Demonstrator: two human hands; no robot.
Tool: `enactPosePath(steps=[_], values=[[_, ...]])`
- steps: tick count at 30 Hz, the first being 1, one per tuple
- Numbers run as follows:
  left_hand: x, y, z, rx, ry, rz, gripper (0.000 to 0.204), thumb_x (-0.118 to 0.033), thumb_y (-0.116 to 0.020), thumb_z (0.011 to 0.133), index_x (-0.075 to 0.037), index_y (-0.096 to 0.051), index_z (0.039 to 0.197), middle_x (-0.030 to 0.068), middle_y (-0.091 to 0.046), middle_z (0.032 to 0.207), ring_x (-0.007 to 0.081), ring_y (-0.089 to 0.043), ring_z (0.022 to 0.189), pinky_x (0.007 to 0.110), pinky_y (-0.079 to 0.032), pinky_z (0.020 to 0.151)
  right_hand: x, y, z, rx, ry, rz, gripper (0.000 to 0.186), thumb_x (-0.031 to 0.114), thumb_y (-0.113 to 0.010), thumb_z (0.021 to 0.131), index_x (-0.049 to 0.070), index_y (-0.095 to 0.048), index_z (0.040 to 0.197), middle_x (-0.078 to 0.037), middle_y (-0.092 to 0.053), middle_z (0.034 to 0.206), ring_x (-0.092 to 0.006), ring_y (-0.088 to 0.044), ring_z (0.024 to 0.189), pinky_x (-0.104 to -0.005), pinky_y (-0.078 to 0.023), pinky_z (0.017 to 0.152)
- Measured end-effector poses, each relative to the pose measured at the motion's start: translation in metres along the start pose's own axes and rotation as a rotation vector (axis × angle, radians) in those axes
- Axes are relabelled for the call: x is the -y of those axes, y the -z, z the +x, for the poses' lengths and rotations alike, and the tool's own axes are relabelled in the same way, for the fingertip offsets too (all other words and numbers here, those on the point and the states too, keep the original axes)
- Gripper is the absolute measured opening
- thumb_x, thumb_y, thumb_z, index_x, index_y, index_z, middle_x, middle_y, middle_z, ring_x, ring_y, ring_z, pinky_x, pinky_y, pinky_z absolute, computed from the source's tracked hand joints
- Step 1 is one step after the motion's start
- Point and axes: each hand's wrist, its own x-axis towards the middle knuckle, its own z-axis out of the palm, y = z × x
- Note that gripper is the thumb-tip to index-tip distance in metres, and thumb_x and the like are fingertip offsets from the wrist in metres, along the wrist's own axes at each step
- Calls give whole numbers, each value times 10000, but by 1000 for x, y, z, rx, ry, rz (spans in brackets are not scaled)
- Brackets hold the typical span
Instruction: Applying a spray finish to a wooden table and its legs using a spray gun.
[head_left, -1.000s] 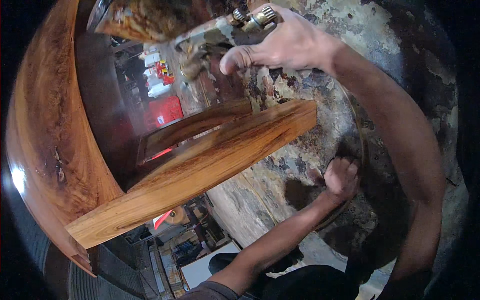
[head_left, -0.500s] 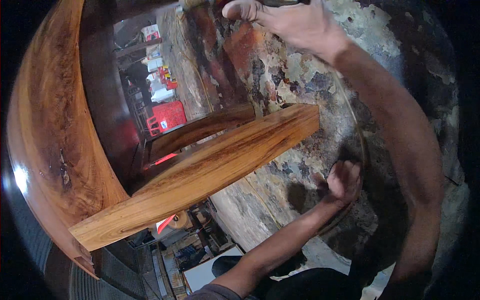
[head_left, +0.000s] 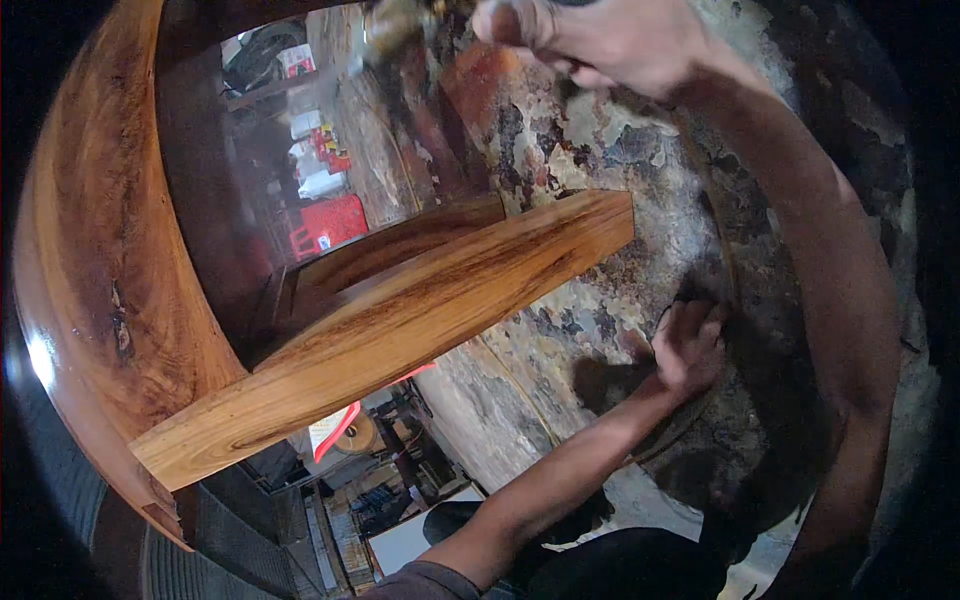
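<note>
I've got the blurred spray gun (head_left: 395,28) just left of the right hand (head_left: 635,40), whose fingers clamp round it; glossy wooden furniture (head_left: 400,325) sits below-left; the left hand (head_left: 688,348) curls well below, gripping anything or not, I can't tell.

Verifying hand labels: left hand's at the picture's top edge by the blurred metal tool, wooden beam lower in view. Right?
Wrong hand: in the head view, it's the right hand at the top edge by the blurred metal tool; wooden beam lower is correct.
</note>
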Motion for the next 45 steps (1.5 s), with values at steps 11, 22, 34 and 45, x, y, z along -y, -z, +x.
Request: enactPosePath(steps=[11, 22, 34, 45], values=[[-7, 13, 17, 47, -95, 29, 508, -199, -684, 637, -57, -650, 1124, 127, -600, 981, 310, -559, 840, 425, -450, 691, 0, 9, -13, -99, -48, 84, 421, 430, -513, 986, 68, -599, 1186, -56, -620, 899, -126, -580, 738, -315, -550, 913], [0, 12, 12, 23, -108, -37, 462, -93, -689, 618, -33, -668, 1076, 145, -622, 929, 341, -593, 799, 441, -479, 708, 6, -8, -27, 36, -67, 175, 395, 393, -477, 999, 56, -606, 1159, -72, -600, 842, -123, -572, 696, -323, -556, 925], [-3, 8, 5, 104, 62, -176, 463, -210, -629, 733, -89, -638, 1180, 109, -603, 1082, 292, -577, 1064, 424, -425, 966, -5, -41, 10, 92, -95, 2112, 392, 381, -549, 956, 48, -588, 1160, -121, -665, 1002, -143, -639, 820, -402, -518, 996], [-3, 1, -5, 395, 371, -84, 358, -304, -641, 848, -115, -621, 1151, 85, -626, 1163, 325, -578, 1107, 437, -441, 1014, 0, -11, 15, 424, -161, 99, 560, 578, -612, 921, 82, -613, 1179, -81, -700, 1036, -128, -650, 980, -427, -530, 907]])
